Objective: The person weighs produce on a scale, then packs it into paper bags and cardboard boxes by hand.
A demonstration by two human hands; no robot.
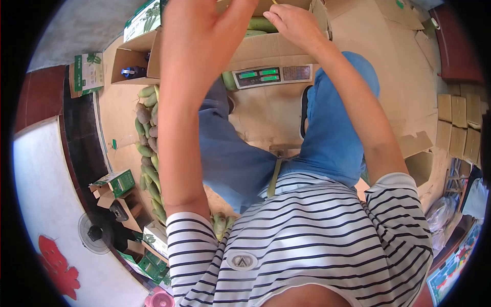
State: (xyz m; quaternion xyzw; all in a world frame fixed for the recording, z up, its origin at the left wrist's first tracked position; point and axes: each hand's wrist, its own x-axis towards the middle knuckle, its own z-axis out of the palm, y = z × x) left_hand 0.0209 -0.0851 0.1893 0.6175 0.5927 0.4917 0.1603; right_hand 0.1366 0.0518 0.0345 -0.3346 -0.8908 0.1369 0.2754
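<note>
My left hand (215, 36) is raised at the top edge, smeared by motion and cut off, so its fingers cannot be read. Beside it, my right hand (295, 24) is closed, thumb and fingers pinched at a thin yellow strip (274, 2) that runs out of view. Both hands are over an open cardboard box (276, 51) holding long green radishes (262, 24). Against the box's near side is a digital scale (273, 75) with lit green displays.
A long row of green radishes (148, 174) lies to the left, partly behind my left arm. Further left are green-and-white cartons (113, 183) and a fan (94, 234). Stacked brown boxes (459, 125) stand at the right. My legs (332, 123) straddle the floor by the scale.
</note>
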